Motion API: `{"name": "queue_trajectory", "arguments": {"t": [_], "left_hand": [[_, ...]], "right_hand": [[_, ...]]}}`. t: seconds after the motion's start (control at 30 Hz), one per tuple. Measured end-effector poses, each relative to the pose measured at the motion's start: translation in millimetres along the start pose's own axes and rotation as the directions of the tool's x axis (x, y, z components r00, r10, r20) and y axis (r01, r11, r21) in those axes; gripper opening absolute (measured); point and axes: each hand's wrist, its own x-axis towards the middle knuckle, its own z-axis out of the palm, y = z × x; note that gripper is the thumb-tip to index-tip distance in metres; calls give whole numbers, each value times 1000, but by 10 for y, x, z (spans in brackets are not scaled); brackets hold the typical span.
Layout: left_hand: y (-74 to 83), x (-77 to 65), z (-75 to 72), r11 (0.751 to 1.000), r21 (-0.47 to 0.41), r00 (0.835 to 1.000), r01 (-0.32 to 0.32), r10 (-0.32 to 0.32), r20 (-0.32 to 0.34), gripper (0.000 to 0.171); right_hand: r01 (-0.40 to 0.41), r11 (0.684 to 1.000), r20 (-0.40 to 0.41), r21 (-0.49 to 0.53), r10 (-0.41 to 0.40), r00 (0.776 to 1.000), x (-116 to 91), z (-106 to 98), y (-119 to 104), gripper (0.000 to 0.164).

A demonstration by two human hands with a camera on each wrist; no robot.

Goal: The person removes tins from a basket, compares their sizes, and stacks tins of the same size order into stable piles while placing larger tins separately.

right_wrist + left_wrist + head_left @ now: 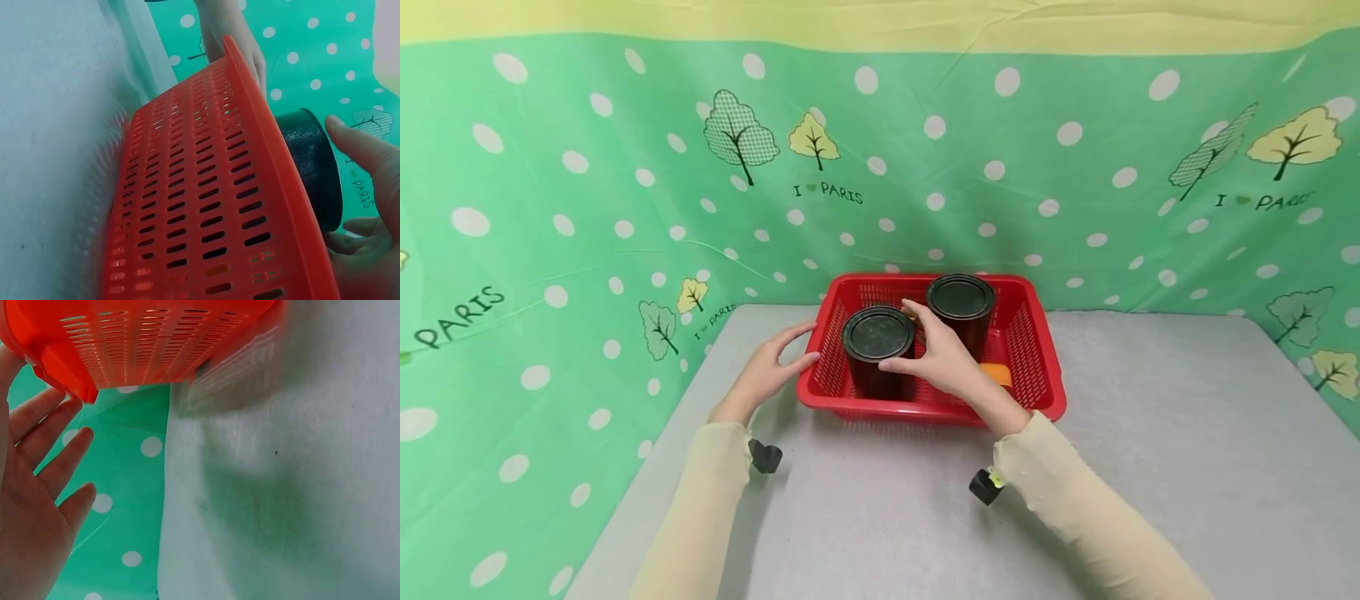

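My left hand (766, 372) is positioned at the 9 o'clock side of the red basket (1052, 385). It is open wide: thumb and fingers are spread, with the fingertips at the basket rim. It holds nothing. The left wrist view shows the fingers extended beside the basket corner; whether they press on it, I cannot tell.

My right hand (950, 358) reaches into the basket at the 3 o'clock side of the near can (880, 379). Thumb and fingers stand widely apart about the can. The thumb is at the 6 o'clock side of the black lid (878, 333), and the index fingertip is near 1 o'clock. In the right wrist view the thumb tip lies just beside the lid edge. Firm contact cannot be confirmed.

The near can stands upright inside the basket, at 9 o'clock from basket centre. A second, far can (976, 332) with a matching lid stands at 1 o'clock. An orange item (997, 374), partly hidden by my right forearm, lies at 4 o'clock.

The basket rests on the grey table (1180, 450), at 12 o'clock from me. Green dotted cloth (925, 225) hangs beyond it.
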Motion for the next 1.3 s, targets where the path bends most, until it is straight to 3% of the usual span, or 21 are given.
{"name": "queue_trajectory", "arguments": {"t": [0.33, 0.7, 1.1, 1.3], "left_hand": [[-8, -6, 15, 1000, -4, 1000, 7, -7, -7, 62], [-19, -10, 22, 1000, -16, 1000, -9, 9, -15, 61], [-34, -3, 30, 1000, -22, 1000, -9, 9, -16, 61], [-38, -5, 31, 1000, -19, 1000, -8, 8, -12, 62]], "right_hand": [[-60, 998, 10, -34, 60, 998, 29, 51, 22, 98], [-68, 996, -42, -58, 65, 997, 8, 63, 26, 96], [-61, 998, -101, -11, 60, 993, -37, 0, -21, 94], [-34, 996, -119, 84, 44, 992, -87, -82, -103, 92]]}}
